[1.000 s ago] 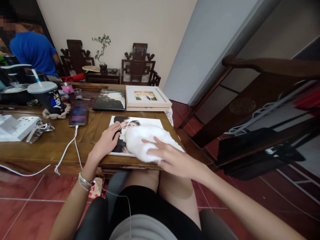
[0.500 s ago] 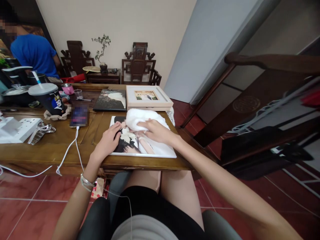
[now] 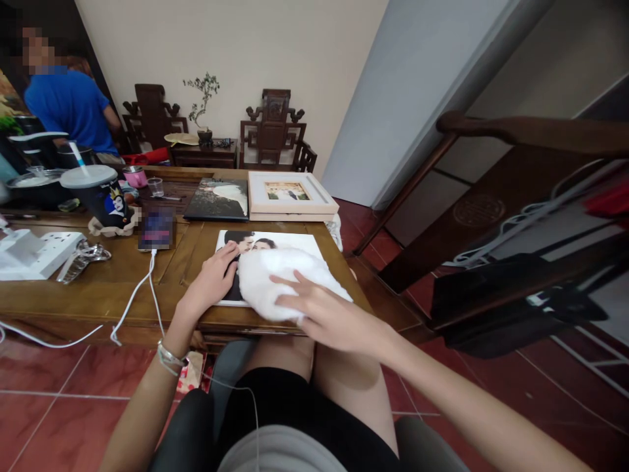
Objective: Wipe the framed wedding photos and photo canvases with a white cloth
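Note:
A photo panel (image 3: pixel 304 241) showing a couple lies flat at the table's near edge. Over its lower right part spreads a fluffy white cloth (image 3: pixel 265 282), covering much of the picture. My right hand (image 3: pixel 319 308) grips this cloth from above, fingers over it and thumb low near the edge; part of the cloth bulges past the panel's near side. My left hand (image 3: pixel 216 272) rests on the panel's left edge, fingers laid out flat and holding nothing.
Behind the panel lie a white-framed picture (image 3: pixel 295 208) and a dark photo panel (image 3: pixel 216 198). To the left are a charging phone (image 3: pixel 156 229), a lidded cup with a straw (image 3: pixel 101 196), a clear hair claw clip (image 3: pixel 81 260) and a power strip (image 3: pixel 44 257). A person in blue (image 3: pixel 71 108) stands back left.
My right hand has drawn the white cloth from the panel's top toward its near edge. The pictured faces now show above it. My left hand has stayed in place.

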